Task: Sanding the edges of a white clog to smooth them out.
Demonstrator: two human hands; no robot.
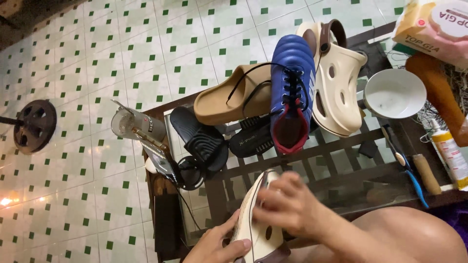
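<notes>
My right hand [287, 202] grips the top of a cream clog with a brown strap [256, 229], held low over the near edge of a glass-topped table [341, 160]. From below, my left hand [217, 246] holds the same clog with the thumb on its side. Its matching cream clog [336, 83] lies on the table farther off, beside a blue lace-up sports shoe [292, 92].
A tan slide sandal [229, 100] and black slide sandals [202, 139] lie left of the blue shoe. A white bowl [395, 92], a glue tube [451, 153], brushes [407, 168] and a packet [434, 27] sit at right. A clear bottle [131, 124] stands at the table's left corner above green-and-white floor tiles.
</notes>
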